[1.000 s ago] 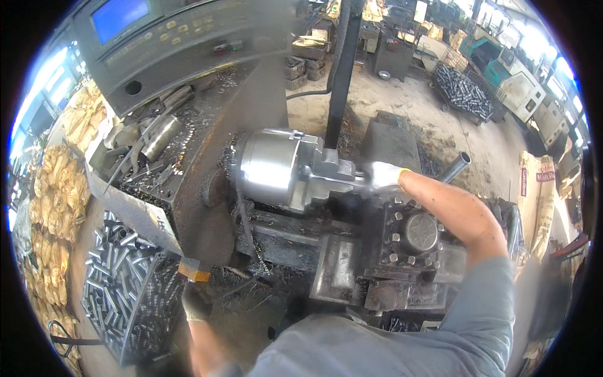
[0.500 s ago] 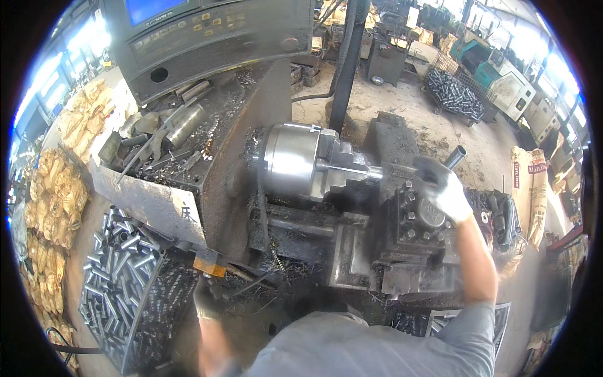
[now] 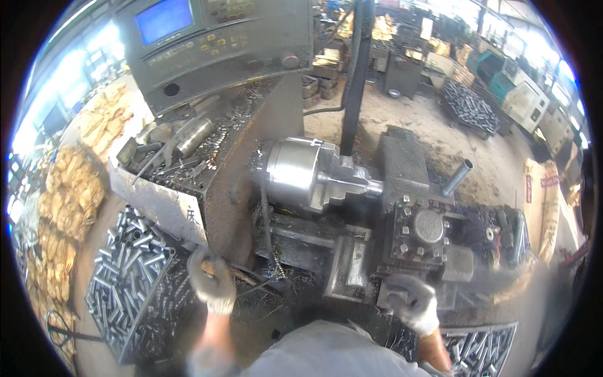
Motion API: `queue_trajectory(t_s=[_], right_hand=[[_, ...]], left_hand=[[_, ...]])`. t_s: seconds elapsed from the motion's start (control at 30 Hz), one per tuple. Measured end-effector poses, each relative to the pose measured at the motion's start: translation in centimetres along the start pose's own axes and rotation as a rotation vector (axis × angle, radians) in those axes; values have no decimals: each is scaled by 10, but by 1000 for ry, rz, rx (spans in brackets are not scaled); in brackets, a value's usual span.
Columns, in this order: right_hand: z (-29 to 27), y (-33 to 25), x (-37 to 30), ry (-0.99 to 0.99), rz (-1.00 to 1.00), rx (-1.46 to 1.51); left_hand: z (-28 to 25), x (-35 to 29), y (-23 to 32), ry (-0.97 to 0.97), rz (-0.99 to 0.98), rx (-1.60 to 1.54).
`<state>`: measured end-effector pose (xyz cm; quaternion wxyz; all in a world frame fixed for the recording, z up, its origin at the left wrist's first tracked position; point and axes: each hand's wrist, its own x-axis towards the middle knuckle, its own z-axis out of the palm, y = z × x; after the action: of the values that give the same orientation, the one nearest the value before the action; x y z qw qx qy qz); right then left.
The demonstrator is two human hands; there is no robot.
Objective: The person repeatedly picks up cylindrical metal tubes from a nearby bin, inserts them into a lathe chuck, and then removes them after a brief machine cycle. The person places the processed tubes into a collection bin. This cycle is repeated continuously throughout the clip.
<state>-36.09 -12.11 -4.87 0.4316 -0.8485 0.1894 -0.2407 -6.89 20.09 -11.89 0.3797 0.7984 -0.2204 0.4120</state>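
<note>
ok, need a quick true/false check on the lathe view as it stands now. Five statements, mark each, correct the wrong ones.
1. The left hand and right hand are both gloved. True.
2. A bright cylindrical workpiece sticks out of the lathe chuck. True.
3. The right hand is on the lathe chuck. False: it is below the square tool post in the picture.
4. The control screen is black. False: it glows blue.
5. Cut metal tubes are heaped left of the left hand. True.
</note>
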Motion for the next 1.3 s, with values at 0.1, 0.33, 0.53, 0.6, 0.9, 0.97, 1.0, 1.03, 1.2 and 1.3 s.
queue_trajectory(t_s=[0.1, 0.33, 0.53, 0.6, 0.9, 0.97, 1.0, 1.03, 1.2, 1.3], right_hand=[[11, 15, 1, -133, -80, 4], [19, 49, -8, -289, -7, 195], [35, 83, -28, -523, 217, 200], [51, 88, -30, -562, 124, 191], [202, 32, -41, -1182, -126, 141], [255, 3, -72, -1310, -233, 105], [280, -12, -93, -1360, -349, 110], [305, -30, -118, -1401, -416, 73], [382, -118, -287, -1719, -791, 86], [387, -164, -363, -1912, -1087, -97]], left_hand=[[64, 113, 72, -168, 231, 4], [219, 300, 116, -571, 25, 465], [179, 186, 127, -293, 338, -189], [132, 79, 118, -530, 490, 1], [-275, -393, 79, -566, -1583, 276], [-382, -467, 104, -354, -1692, 573], [-418, -502, 126, -86, -1737, 695], [-450, -531, 145, 157, -1807, 807], [-525, -640, 248, 1036, -1904, 719], [-515, -676, 307, 1327, -1852, 756]])
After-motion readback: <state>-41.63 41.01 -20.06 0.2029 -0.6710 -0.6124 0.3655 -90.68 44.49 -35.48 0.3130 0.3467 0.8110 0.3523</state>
